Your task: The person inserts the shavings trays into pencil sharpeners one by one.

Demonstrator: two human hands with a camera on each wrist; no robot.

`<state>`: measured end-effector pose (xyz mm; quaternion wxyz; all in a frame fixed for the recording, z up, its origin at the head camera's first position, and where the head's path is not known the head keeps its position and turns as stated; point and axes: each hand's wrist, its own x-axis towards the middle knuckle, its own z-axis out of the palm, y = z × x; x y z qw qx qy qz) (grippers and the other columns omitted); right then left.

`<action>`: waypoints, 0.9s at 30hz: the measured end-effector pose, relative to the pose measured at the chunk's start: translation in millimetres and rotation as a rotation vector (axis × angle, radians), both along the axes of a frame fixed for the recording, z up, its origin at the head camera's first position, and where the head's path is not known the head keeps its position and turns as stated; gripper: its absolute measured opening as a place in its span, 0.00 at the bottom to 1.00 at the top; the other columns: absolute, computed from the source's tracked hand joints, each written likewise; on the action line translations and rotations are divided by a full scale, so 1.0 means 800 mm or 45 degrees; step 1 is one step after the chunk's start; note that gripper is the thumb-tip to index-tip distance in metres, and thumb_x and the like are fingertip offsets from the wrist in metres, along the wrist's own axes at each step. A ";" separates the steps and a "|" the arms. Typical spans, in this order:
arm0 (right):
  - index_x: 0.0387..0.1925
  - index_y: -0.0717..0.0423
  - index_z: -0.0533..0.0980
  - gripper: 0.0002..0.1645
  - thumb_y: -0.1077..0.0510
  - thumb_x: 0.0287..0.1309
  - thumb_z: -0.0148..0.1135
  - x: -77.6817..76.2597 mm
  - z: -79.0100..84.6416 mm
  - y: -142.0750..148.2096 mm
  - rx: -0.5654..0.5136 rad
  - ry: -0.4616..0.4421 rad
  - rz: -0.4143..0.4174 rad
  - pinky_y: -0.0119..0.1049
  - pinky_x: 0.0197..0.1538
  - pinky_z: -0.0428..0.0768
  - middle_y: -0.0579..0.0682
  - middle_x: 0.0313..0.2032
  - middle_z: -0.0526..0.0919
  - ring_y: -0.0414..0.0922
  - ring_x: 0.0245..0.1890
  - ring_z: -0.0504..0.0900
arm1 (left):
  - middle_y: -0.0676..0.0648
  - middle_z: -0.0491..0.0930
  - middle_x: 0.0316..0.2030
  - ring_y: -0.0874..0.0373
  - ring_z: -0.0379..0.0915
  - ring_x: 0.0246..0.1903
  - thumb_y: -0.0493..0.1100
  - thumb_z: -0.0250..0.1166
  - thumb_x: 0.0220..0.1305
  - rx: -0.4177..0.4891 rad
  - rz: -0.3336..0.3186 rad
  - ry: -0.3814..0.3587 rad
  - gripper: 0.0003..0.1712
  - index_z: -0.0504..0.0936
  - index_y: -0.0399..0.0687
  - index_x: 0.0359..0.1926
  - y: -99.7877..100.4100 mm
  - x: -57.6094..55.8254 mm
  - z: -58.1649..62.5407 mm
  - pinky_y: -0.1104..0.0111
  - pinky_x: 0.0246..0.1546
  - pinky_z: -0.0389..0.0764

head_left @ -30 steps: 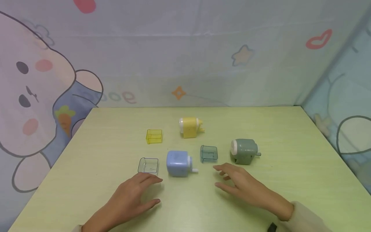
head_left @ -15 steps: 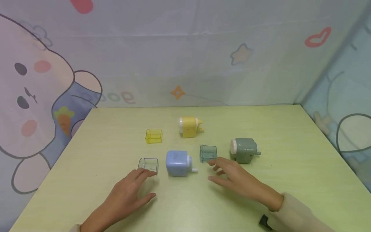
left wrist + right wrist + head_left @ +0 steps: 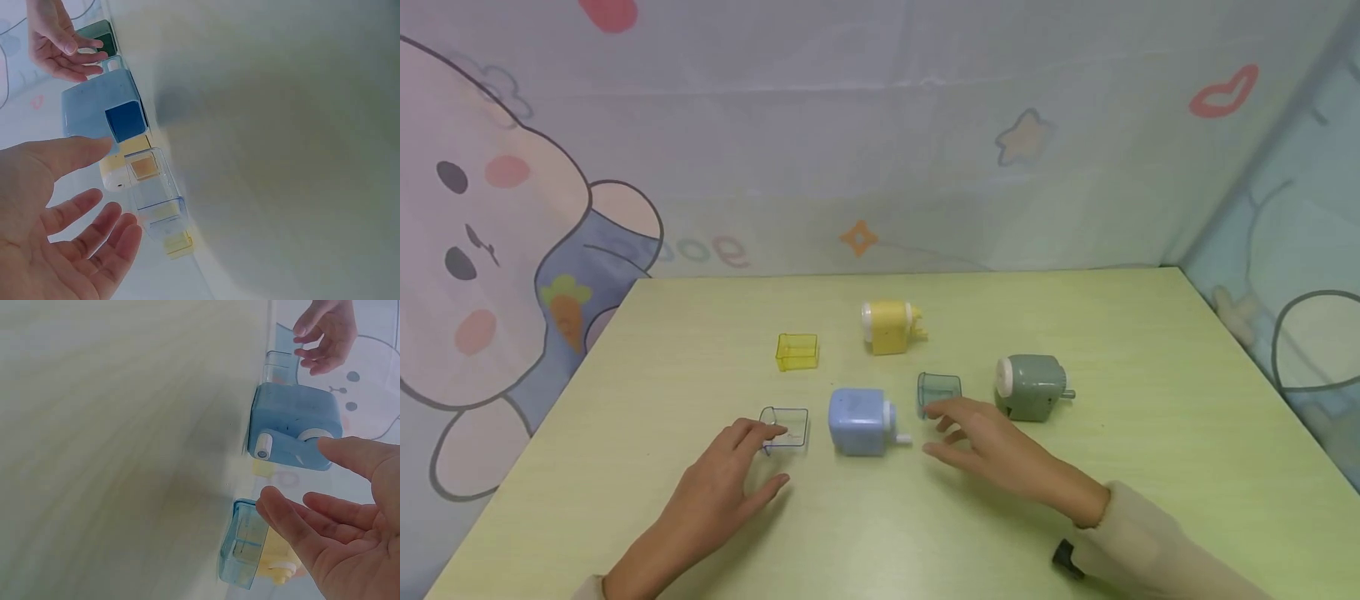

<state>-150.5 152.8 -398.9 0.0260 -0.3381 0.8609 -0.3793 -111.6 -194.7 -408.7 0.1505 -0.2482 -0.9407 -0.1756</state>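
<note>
My left hand (image 3: 715, 483) is held open, its index fingertip overlapping the clear, blue-rimmed shavings drawer (image 3: 793, 429) in the head view. Right of that drawer stands the blue pencil sharpener (image 3: 857, 421), its white crank (image 3: 904, 439) pointing right. An empty drawer slot (image 3: 127, 122) shows in its body in the left wrist view. My right hand (image 3: 1000, 450), fingers spread and holding nothing, is between that crank and the green sharpener (image 3: 1036, 387). Its fingertips overlap the near edge of the teal drawer (image 3: 938, 390), which they partly hide.
Farther back stand a yellow sharpener (image 3: 889, 327) and, to its left, a yellow transparent drawer (image 3: 797, 352). A small black object (image 3: 1066, 558) hangs by the right sleeve (image 3: 1138, 529). A printed cloth (image 3: 820, 167) rises behind the table's far edge.
Both hands have moved left and a little farther forward, the left one to the clear drawer, the right one to the teal drawer. The sharpeners and drawers have stayed in place.
</note>
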 end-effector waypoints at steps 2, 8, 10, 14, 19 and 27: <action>0.55 0.63 0.67 0.27 0.51 0.60 0.57 -0.003 0.000 -0.002 0.009 0.005 0.000 0.40 0.41 0.77 0.56 0.47 0.75 0.46 0.41 0.77 | 0.56 0.68 0.44 0.66 0.62 0.39 0.51 0.70 0.48 0.006 0.004 0.001 0.30 0.71 0.55 0.53 -0.001 -0.001 0.000 0.69 0.25 0.73; 0.54 0.61 0.68 0.26 0.51 0.58 0.60 -0.008 0.001 -0.008 -0.002 0.007 -0.003 0.39 0.39 0.78 0.55 0.46 0.76 0.46 0.41 0.77 | 0.55 0.68 0.44 0.65 0.64 0.38 0.50 0.70 0.48 0.029 0.008 0.007 0.31 0.70 0.53 0.54 -0.005 -0.004 -0.001 0.67 0.25 0.73; 0.53 0.62 0.68 0.26 0.52 0.57 0.60 -0.009 0.000 -0.011 -0.009 0.009 0.005 0.38 0.38 0.78 0.56 0.45 0.76 0.47 0.40 0.77 | 0.55 0.68 0.44 0.64 0.64 0.37 0.50 0.70 0.48 0.037 0.006 0.016 0.31 0.70 0.53 0.53 -0.006 -0.004 -0.002 0.67 0.26 0.73; 0.53 0.64 0.68 0.27 0.52 0.57 0.61 -0.012 -0.003 -0.017 -0.022 0.031 0.014 0.37 0.37 0.78 0.56 0.45 0.76 0.47 0.40 0.77 | 0.53 0.69 0.44 0.64 0.65 0.38 0.49 0.70 0.49 0.043 0.018 0.022 0.30 0.71 0.52 0.53 -0.008 -0.007 -0.003 0.67 0.28 0.74; 0.53 0.64 0.68 0.29 0.50 0.57 0.61 -0.015 -0.005 -0.024 -0.036 0.059 0.006 0.37 0.38 0.78 0.56 0.44 0.76 0.46 0.40 0.77 | 0.51 0.68 0.44 0.63 0.68 0.38 0.47 0.70 0.48 0.049 0.056 -0.003 0.31 0.70 0.50 0.54 -0.010 -0.010 -0.003 0.65 0.31 0.74; 0.56 0.63 0.66 0.32 0.47 0.56 0.61 -0.020 -0.005 -0.034 -0.049 0.038 -0.014 0.37 0.40 0.77 0.55 0.43 0.76 0.45 0.40 0.76 | 0.45 0.68 0.44 0.57 0.72 0.35 0.44 0.71 0.48 0.107 0.065 -0.073 0.33 0.68 0.45 0.55 -0.016 -0.014 -0.004 0.63 0.32 0.76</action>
